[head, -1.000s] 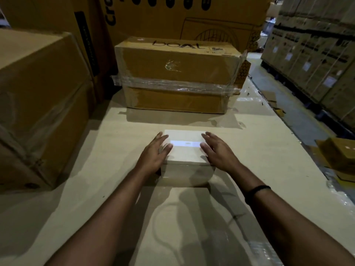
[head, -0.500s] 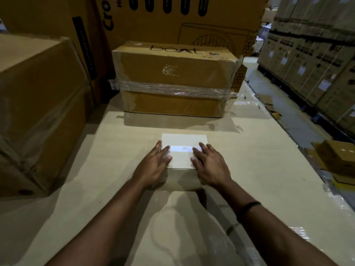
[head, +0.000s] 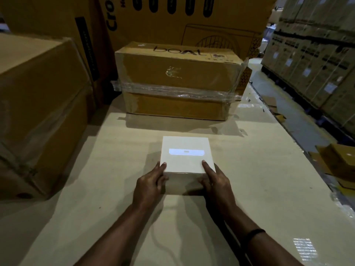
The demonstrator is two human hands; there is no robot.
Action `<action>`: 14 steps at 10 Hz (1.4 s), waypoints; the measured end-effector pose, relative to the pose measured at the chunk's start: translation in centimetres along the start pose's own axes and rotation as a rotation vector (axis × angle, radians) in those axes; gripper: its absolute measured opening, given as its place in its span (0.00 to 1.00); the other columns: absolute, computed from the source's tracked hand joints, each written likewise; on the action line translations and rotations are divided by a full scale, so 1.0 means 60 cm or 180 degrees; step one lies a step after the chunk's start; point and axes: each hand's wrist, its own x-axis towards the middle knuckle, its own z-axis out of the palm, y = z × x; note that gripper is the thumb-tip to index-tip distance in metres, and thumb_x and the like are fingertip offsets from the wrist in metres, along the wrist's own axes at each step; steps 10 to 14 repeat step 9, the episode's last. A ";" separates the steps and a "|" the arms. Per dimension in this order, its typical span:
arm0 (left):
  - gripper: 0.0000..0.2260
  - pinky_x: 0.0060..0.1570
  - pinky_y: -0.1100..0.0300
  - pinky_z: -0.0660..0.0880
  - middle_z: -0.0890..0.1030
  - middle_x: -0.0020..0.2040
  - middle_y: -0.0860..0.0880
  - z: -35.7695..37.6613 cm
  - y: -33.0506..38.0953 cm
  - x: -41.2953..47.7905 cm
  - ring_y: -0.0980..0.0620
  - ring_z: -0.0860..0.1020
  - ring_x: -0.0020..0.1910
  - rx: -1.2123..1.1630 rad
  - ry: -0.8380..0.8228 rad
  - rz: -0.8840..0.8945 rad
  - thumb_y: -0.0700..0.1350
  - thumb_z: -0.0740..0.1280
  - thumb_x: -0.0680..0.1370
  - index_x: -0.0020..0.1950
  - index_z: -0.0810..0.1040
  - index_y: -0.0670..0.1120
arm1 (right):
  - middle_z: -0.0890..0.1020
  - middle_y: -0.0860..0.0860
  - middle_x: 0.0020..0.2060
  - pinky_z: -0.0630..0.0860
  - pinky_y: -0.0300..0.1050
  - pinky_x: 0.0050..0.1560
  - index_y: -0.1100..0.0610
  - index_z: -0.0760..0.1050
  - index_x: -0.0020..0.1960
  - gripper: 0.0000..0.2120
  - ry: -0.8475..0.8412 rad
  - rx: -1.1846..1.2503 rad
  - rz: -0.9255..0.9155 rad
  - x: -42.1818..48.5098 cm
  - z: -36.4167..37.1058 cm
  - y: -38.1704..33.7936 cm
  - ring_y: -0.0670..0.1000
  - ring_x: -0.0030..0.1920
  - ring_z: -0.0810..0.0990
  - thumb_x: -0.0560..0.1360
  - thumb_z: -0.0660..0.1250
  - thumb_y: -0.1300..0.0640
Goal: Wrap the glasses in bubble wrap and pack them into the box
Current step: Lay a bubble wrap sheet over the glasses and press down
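gripping box near corners | left hand, right hand | box ahead, seemingly closed

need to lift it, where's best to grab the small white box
I'd grip the white box by its left and right side walls, reaching in from the near edge, where the left hand and right hand hold its corners. It lies flat on the table, low and square, both sides free.

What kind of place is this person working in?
Most likely a warehouse or stockroom: stacks of labelled cartons line an aisle on the right, big cardboard cartons crowd the worktop, and a film-wrapped carton sits behind the white box that the left hand and right hand hold.
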 end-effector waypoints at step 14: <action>0.27 0.72 0.54 0.58 0.68 0.75 0.50 -0.008 -0.022 0.116 0.47 0.63 0.75 0.1542 -0.0808 0.0176 0.59 0.48 0.79 0.73 0.70 0.50 | 0.58 0.49 0.77 0.49 0.48 0.75 0.51 0.55 0.78 0.35 -0.0539 -0.1539 -0.0489 0.103 0.027 -0.033 0.51 0.78 0.52 0.76 0.36 0.37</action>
